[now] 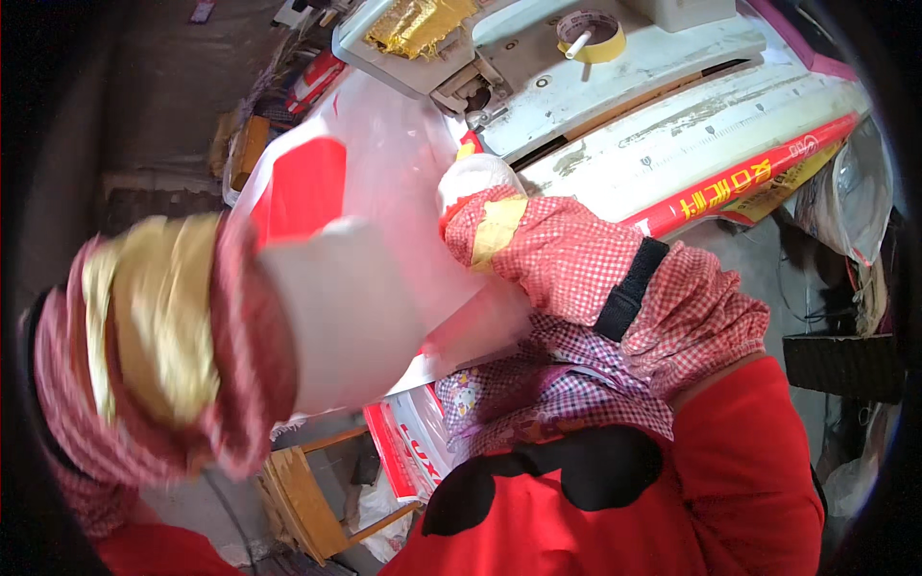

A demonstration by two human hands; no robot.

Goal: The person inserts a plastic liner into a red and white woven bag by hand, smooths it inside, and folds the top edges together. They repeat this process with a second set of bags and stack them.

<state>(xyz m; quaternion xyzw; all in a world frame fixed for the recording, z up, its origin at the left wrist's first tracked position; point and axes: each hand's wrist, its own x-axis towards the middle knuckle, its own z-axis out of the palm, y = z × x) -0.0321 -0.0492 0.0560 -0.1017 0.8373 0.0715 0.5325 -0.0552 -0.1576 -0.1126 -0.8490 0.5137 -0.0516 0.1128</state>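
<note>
My left hand (168, 336), in a red checked glove wrapped with yellow tape, is raised close to the camera and blurred; it grips the near end of a white and red plastic bag (355, 221). My right hand (523, 245), in a matching glove with tape on a finger, presses down on the same bag next to the sewing head (471, 91) of a white machine. The bag stretches from my left hand across to the machine table (672, 144).
A roll of yellow tape (591, 34) and a gold foil piece (418, 24) lie on the machine. A red printed strip (740, 182) runs along the table edge. A wooden stool (307, 499) stands below, with more printed bags (408, 451) beside it.
</note>
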